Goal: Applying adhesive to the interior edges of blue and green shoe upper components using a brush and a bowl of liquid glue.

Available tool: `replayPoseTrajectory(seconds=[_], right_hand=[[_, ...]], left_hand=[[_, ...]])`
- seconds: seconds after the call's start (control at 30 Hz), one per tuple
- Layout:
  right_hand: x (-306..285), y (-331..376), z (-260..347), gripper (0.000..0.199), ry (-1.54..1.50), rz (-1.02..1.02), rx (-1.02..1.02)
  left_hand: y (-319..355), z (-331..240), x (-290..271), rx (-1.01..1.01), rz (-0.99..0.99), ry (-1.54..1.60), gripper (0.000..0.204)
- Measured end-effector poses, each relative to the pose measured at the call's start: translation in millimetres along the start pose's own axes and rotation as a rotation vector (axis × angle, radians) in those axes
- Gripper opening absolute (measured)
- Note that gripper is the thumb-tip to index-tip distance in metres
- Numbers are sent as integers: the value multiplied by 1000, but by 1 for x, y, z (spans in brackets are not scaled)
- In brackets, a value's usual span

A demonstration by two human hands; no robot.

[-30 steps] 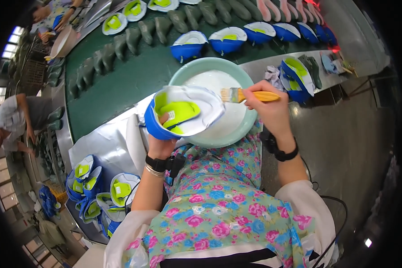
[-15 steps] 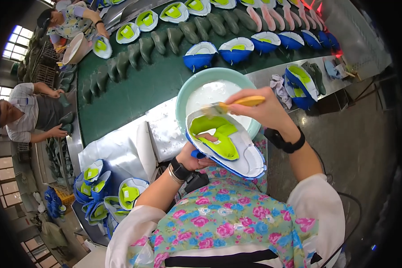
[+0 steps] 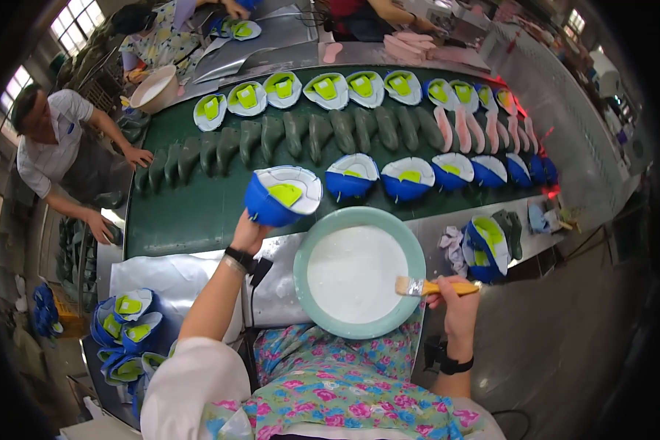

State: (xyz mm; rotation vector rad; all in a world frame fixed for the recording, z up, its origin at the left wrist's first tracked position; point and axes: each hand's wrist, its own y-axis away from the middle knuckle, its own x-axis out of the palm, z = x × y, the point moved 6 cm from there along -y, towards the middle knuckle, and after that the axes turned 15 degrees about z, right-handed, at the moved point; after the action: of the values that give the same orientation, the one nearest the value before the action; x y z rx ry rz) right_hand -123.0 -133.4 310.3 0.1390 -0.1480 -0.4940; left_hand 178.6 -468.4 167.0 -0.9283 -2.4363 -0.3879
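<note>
My left hand (image 3: 250,233) is closed on a blue shoe upper (image 3: 270,207) with white lining and a lime-green tongue. It holds the upper by its blue underside at the near side of the green belt (image 3: 176,227), beside a row of similar uppers (image 3: 350,187). Between my hands stands a pale green basin (image 3: 306,304) of white liquid (image 3: 356,268). My right hand (image 3: 456,304) grips a flat paintbrush (image 3: 413,286) by its yellow handle. The bristles are over the basin's right side; whether they touch the liquid I cannot tell.
Dark shoe lasts (image 3: 297,136) and pink insole-shaped pieces (image 3: 477,132) line the belt, with more uppers (image 3: 282,92) behind. Stacked uppers (image 3: 128,330) lie at lower left; others (image 3: 488,246) lie right of the basin. One co-worker (image 3: 59,147) touches a last at left; others work at the back.
The upper has moved from over the basin's near edge to the belt, left and forward, in my left hand. My right hand has drawn the brush off it, rightward and nearer. The view has shifted.
</note>
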Motion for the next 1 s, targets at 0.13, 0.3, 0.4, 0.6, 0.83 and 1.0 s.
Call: replayPoseTrajectory(seconds=[0.13, 0.3, 0.4, 0.6, 0.83, 1.0], right_hand=[[21, -7, -7, 13, 21, -4, 53], [33, -10, 6, 15, 92, -26, 48], [34, -17, 30, 15, 227, 3, -22], [55, -14, 84, 30, 441, -172, -180], [95, -13, 85, 26, 403, -118, -207], [93, -11, 81, 27, 330, -86, -135]], left_hand=[[-69, 57, -30, -42, 3, 51, 39], [-32, 77, -44, -371, -231, 254, 57], [37, 15, -90, -236, -204, 104, 61], [316, -136, -269, -244, -1368, -1273, 55], [487, -85, -399, -461, -2018, -667, 59], [405, -24, -415, 565, -1474, 568, 26]])
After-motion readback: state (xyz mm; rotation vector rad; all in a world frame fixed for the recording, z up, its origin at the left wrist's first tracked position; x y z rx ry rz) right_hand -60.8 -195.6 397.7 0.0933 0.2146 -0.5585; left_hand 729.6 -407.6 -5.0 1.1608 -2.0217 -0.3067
